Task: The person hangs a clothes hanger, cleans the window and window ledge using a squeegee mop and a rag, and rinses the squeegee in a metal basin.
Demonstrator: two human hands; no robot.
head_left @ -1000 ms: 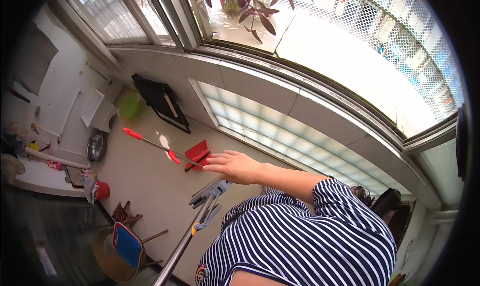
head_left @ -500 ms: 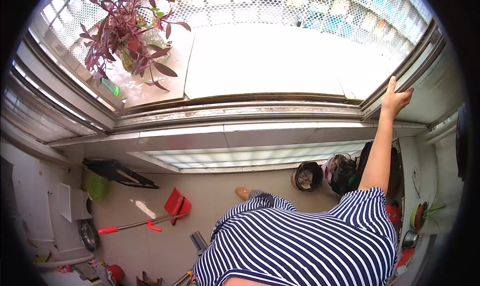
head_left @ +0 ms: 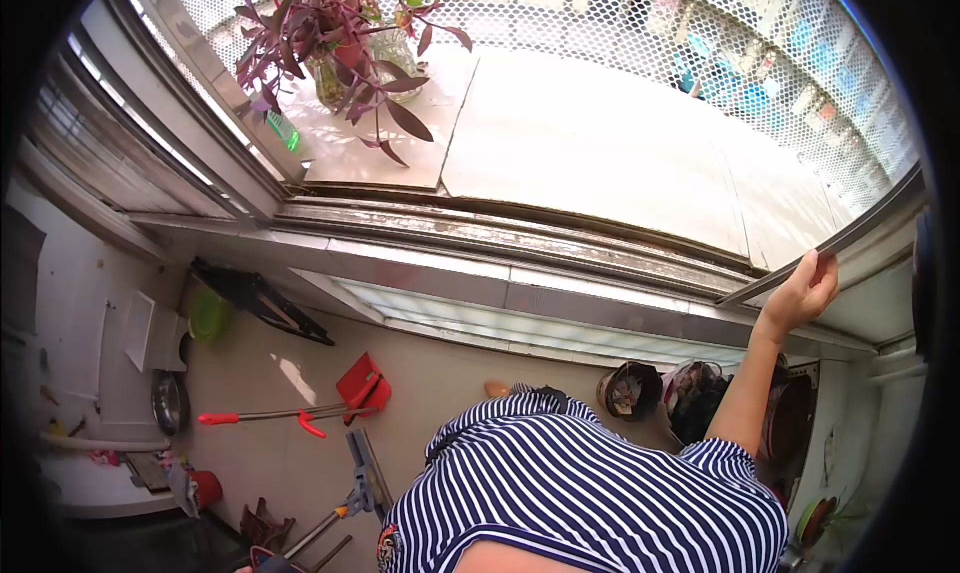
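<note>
At the right, my right hand (head_left: 803, 291) is closed on the edge of the sliding window frame (head_left: 870, 223), thumb and fingers near its inner end. The arm reaches out from a striped sleeve. Below it runs the metal window track (head_left: 520, 238). My left hand is out of view; only bare skin of the upper arm shows at the bottom edge. A mop with a grey head (head_left: 360, 478) and a metal pole stands left of the striped shirt (head_left: 600, 483), its pole running down to the bottom left.
A purple-leaved plant (head_left: 350, 53) in glass vessels stands on the outer ledge before mesh. On the floor are a red dustpan (head_left: 362, 383) with a red-handled pole (head_left: 260, 415), a folded black frame (head_left: 262, 303), a green basin (head_left: 208, 315), a red bucket (head_left: 205, 488) and bins (head_left: 630, 391).
My right hand has moved from over the mop out to the window frame at the right, and its spread fingers have closed on the edge. The view has turned toward the window.
</note>
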